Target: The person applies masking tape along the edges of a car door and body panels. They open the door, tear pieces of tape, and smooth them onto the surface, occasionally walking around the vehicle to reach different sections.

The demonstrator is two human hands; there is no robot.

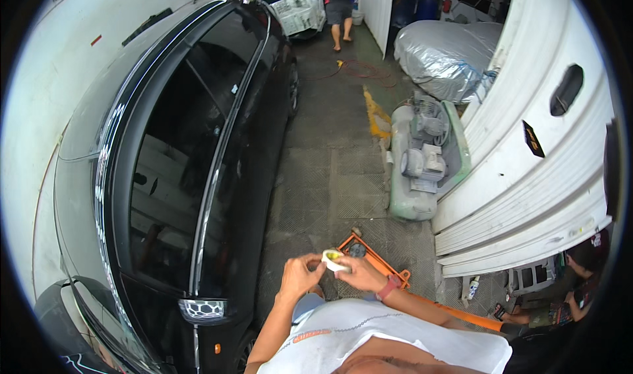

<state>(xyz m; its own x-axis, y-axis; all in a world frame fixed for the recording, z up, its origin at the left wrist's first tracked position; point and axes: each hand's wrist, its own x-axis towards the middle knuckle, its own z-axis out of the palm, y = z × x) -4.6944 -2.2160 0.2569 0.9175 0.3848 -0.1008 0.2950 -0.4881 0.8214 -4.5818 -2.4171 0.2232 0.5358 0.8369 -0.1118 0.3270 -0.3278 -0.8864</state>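
Note:
In front of my chest is a roll of pale masking tape with yellow showing inside its ring. My right hand, a reddish band on its wrist, grips the roll from the right. The bent fingers of my left hand pinch at the roll's left edge. Whether a loose end of tape lies between those fingertips is too small to tell. Beyond and below the hands is an orange wheeled frame, perhaps a floor jack, partly covered by my right hand and arm.
A black car stands along my left, its mirror sticking out. To the right are a green air compressor and a white corrugated panel. A silver-covered vehicle and a walking person are farther off; another person sits low at right.

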